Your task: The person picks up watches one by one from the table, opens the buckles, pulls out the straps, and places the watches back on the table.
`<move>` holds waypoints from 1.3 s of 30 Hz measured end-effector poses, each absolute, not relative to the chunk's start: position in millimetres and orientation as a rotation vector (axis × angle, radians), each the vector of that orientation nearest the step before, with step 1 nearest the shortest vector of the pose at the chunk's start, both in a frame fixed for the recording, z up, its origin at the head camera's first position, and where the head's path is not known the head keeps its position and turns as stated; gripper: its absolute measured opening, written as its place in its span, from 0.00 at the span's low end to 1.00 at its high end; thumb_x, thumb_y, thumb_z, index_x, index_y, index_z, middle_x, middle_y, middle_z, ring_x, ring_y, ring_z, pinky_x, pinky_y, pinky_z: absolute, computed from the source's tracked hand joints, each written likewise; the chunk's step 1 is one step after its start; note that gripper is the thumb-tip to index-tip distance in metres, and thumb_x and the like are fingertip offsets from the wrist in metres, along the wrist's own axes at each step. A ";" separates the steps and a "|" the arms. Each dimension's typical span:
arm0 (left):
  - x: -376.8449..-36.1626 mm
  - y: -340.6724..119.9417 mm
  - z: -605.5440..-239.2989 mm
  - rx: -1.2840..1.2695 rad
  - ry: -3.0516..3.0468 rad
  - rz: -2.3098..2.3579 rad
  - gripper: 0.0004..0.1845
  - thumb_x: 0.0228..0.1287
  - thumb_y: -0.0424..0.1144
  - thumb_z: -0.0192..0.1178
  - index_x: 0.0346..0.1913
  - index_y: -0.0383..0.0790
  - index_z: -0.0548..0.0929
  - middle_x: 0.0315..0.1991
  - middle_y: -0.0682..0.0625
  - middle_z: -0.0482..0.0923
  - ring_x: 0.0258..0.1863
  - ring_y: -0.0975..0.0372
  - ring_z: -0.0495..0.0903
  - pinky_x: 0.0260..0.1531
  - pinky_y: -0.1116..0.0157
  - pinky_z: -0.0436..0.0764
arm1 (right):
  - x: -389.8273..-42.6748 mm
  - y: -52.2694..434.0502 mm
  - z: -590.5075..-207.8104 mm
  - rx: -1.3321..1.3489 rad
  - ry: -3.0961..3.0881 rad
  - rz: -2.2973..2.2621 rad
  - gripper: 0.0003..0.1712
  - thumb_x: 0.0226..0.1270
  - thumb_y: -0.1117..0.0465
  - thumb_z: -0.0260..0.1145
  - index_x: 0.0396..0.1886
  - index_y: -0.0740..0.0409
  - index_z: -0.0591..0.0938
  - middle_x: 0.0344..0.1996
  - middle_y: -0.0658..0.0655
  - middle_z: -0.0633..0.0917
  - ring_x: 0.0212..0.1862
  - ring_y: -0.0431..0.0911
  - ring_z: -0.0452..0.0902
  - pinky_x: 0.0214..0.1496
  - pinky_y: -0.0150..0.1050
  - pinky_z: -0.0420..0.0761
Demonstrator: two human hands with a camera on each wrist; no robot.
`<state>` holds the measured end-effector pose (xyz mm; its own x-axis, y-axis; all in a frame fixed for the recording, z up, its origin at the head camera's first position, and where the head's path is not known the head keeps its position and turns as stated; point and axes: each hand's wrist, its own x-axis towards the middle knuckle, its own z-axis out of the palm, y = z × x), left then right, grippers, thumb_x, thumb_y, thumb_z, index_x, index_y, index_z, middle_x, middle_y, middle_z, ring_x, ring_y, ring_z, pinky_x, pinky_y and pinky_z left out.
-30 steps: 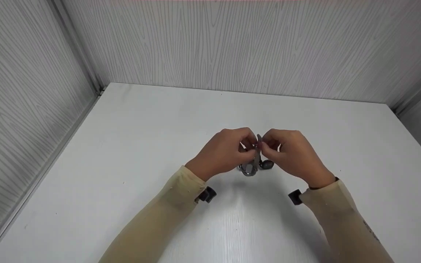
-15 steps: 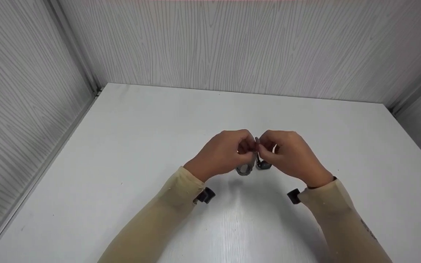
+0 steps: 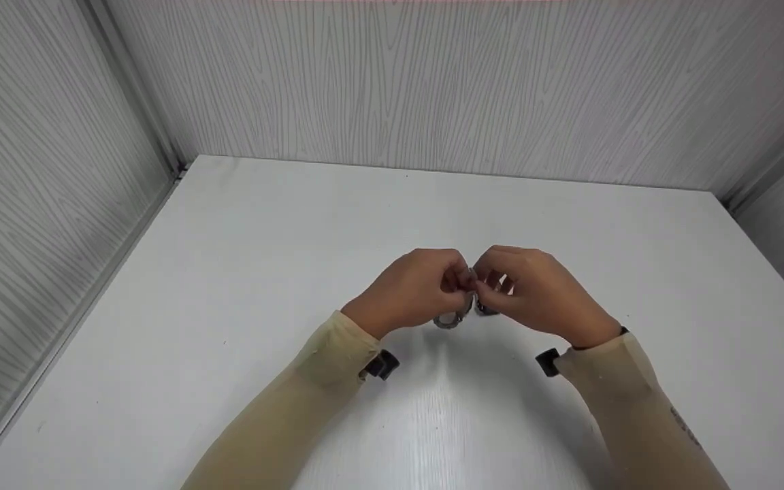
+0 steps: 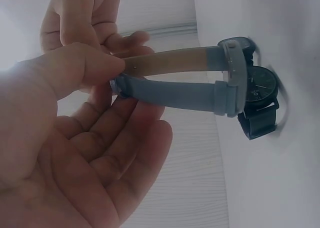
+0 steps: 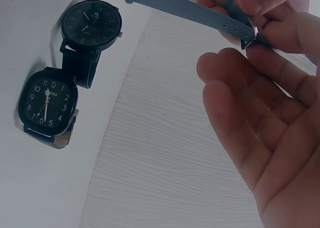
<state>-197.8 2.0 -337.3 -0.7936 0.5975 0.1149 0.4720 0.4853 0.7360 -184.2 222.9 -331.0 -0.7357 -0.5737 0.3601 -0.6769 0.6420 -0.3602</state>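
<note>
A wristwatch with a blue-grey strap [image 4: 175,96] hangs between both hands, its case [image 4: 236,79] edge-on in the left wrist view. The strap is looped, its two ends meeting at the fingertips, and one half has a tan inner side. My left hand [image 3: 411,289] pinches the strap ends between thumb and fingers. Close against it, my right hand [image 3: 538,292] pinches the strap by the metal buckle [image 5: 249,35]. Several holes show in the strap beside the buckle. Fingers partly cover the join, so I cannot tell whether it is fastened.
A round black watch [image 5: 91,24] and a squarish black watch [image 5: 48,104] lie on the white table [image 3: 283,224], close beneath the held watch. Pale wood-grain panels [image 3: 392,82] stand behind the table and at its sides.
Both hands have drawn a little closer together and slightly lower. The strap tip that stood up between the fingertips is now mostly covered. The held watch has shifted slightly left.
</note>
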 end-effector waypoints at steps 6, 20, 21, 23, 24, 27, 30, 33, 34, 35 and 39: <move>-198.5 1.5 -336.9 0.943 2.580 1.195 0.04 0.67 0.36 0.64 0.42 0.46 0.84 0.34 0.58 0.84 0.34 0.66 0.81 0.37 0.66 0.80 | -184.0 222.9 -329.6 1.062 -2.636 0.724 0.07 0.66 0.68 0.70 0.36 0.51 0.85 0.33 0.41 0.84 0.34 0.34 0.80 0.34 0.35 0.81; -197.7 -1.4 -332.3 1.060 2.393 1.460 0.02 0.65 0.35 0.63 0.39 0.44 0.82 0.31 0.55 0.83 0.31 0.65 0.79 0.33 0.67 0.79 | -184.5 227.6 -328.6 1.079 -2.518 1.243 0.14 0.69 0.75 0.64 0.36 0.50 0.85 0.36 0.44 0.88 0.40 0.43 0.85 0.48 0.36 0.84; -198.0 -1.5 -332.6 1.086 2.368 1.487 0.02 0.65 0.35 0.63 0.39 0.44 0.81 0.31 0.55 0.82 0.31 0.65 0.79 0.33 0.66 0.79 | -184.4 227.9 -328.1 1.079 -2.505 1.280 0.13 0.69 0.75 0.64 0.35 0.52 0.85 0.36 0.46 0.88 0.40 0.44 0.84 0.48 0.36 0.84; -198.7 -1.6 -333.5 1.153 2.344 1.523 0.02 0.65 0.35 0.62 0.38 0.44 0.81 0.32 0.55 0.81 0.33 0.64 0.79 0.34 0.66 0.79 | -184.2 228.2 -326.2 1.080 -2.484 1.367 0.11 0.70 0.74 0.64 0.32 0.54 0.83 0.35 0.51 0.87 0.39 0.46 0.83 0.46 0.37 0.84; -199.2 -1.6 -334.0 1.199 2.351 1.526 0.01 0.65 0.35 0.62 0.38 0.44 0.81 0.32 0.55 0.81 0.33 0.65 0.79 0.34 0.67 0.79 | -184.3 228.1 -325.0 1.079 -2.480 1.405 0.10 0.71 0.73 0.65 0.31 0.55 0.82 0.34 0.52 0.87 0.38 0.46 0.83 0.45 0.37 0.83; -200.3 -0.1 -335.2 1.351 2.451 1.484 0.02 0.64 0.34 0.60 0.35 0.45 0.80 0.30 0.58 0.79 0.31 0.67 0.78 0.33 0.68 0.78 | -184.7 229.5 -321.9 1.061 -2.494 1.484 0.09 0.72 0.71 0.66 0.31 0.57 0.81 0.34 0.55 0.86 0.38 0.47 0.82 0.44 0.36 0.83; -200.4 1.0 -335.0 1.520 2.595 1.418 0.05 0.63 0.32 0.59 0.33 0.46 0.80 0.28 0.60 0.78 0.29 0.71 0.76 0.32 0.71 0.77 | -185.5 230.5 -320.3 1.031 -2.510 1.493 0.08 0.72 0.70 0.66 0.32 0.57 0.81 0.34 0.54 0.86 0.39 0.47 0.83 0.47 0.37 0.83; -199.2 1.2 -334.2 1.663 2.684 1.370 0.07 0.62 0.30 0.58 0.30 0.45 0.78 0.25 0.59 0.76 0.26 0.71 0.73 0.29 0.72 0.75 | -184.7 230.4 -320.0 1.007 -2.509 1.469 0.08 0.72 0.70 0.66 0.31 0.57 0.80 0.34 0.52 0.85 0.41 0.48 0.82 0.52 0.38 0.83; -198.8 1.2 -333.7 1.698 2.699 1.351 0.07 0.61 0.29 0.58 0.29 0.45 0.77 0.23 0.59 0.74 0.24 0.71 0.71 0.27 0.73 0.72 | -184.0 230.0 -320.0 1.007 -2.503 1.465 0.08 0.72 0.70 0.67 0.31 0.57 0.80 0.33 0.52 0.84 0.41 0.48 0.82 0.52 0.39 0.83; -198.1 1.3 -332.7 1.734 2.709 1.325 0.08 0.60 0.28 0.58 0.27 0.44 0.75 0.21 0.58 0.72 0.23 0.71 0.69 0.25 0.73 0.70 | -183.4 229.6 -320.2 1.007 -2.501 1.465 0.09 0.73 0.69 0.67 0.31 0.57 0.79 0.33 0.53 0.84 0.41 0.48 0.81 0.52 0.39 0.83; -196.9 3.7 -326.5 1.846 2.755 1.178 0.12 0.58 0.26 0.56 0.23 0.44 0.69 0.19 0.57 0.62 0.21 0.69 0.59 0.23 0.71 0.59 | -180.4 230.5 -320.3 0.986 -2.484 1.538 0.09 0.74 0.67 0.66 0.31 0.58 0.78 0.32 0.56 0.80 0.37 0.47 0.77 0.44 0.37 0.80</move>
